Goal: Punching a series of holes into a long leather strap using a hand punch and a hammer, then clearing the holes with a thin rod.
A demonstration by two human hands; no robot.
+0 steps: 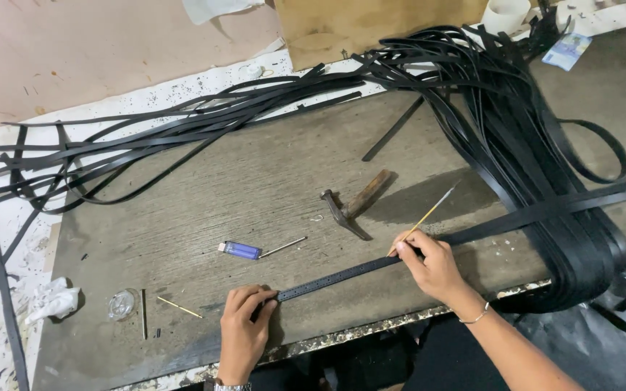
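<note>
A long black strap with a row of punched holes lies across the front of the worn grey board. My left hand presses down on the strap's pointed end near the board's front edge. My right hand rests on the strap further right and holds a thin yellow-handled brush that points up and to the right. The strap runs on to the right over a heap of more black straps.
A claw hammer with a wooden handle lies just behind the strap. A blue lighter, a thin stick, a small clear lid and a crumpled white rag lie at the left. Cardboard stands at the back.
</note>
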